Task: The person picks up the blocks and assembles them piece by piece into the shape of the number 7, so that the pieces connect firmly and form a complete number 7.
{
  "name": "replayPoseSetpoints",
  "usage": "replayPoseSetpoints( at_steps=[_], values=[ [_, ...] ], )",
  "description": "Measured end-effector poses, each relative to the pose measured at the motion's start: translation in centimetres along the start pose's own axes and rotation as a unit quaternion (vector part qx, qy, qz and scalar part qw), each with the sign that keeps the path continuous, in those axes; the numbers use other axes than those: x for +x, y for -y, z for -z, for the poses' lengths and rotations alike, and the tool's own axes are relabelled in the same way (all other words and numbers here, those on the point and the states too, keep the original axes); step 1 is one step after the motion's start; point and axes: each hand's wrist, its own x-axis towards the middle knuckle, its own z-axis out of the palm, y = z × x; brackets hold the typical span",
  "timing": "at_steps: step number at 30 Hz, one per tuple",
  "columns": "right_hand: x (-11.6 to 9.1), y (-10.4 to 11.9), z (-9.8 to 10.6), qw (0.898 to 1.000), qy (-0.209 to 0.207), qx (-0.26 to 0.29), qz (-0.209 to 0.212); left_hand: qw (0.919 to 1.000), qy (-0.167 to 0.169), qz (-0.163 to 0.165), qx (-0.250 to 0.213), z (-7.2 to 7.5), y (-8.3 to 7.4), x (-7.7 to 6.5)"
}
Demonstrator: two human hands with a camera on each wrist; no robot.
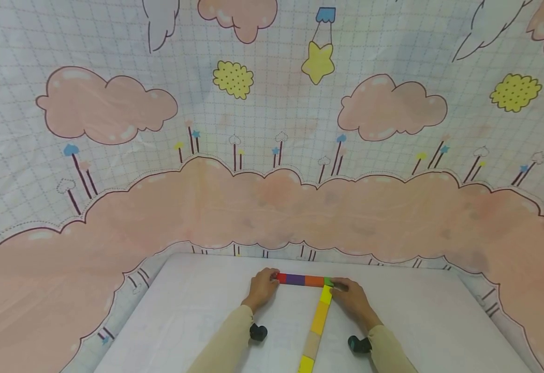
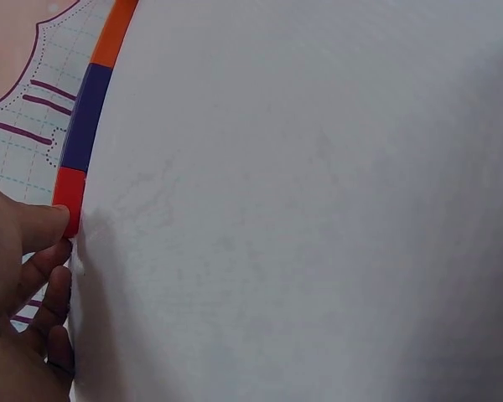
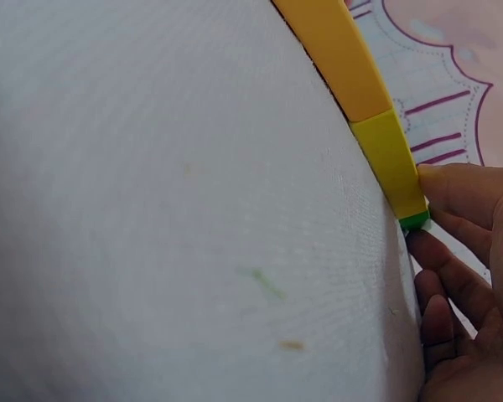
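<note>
Near the back of the white table, a red block, a purple block, an orange block and a green block form a row. My left hand holds the row's left end, thumb on the red block and index finger at its end. From the green block, a yellow block, an amber block, a beige block and another yellow block run towards me. My right hand grips that corner, thumb against the yellow block and index finger by the green one.
The white tabletop spreads around both rows. Behind it hangs a cloth printed with clouds and stars. Dark straps with knobs sit at both wrists.
</note>
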Motion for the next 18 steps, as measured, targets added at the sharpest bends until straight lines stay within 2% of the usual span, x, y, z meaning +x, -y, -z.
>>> replayPoseSetpoints(
  at_steps=[10,18],
  values=[
    [0.06,0.02,-0.06,1.0,-0.002,-0.001,0.004,0.9998,0.007,0.017,-0.011,0.14,-0.13,-0.13],
    [0.34,-0.39,0.03,1.0,-0.006,0.017,-0.001,0.9993,0.007,0.005,-0.035,0.3,0.4,-0.22]
  ],
)
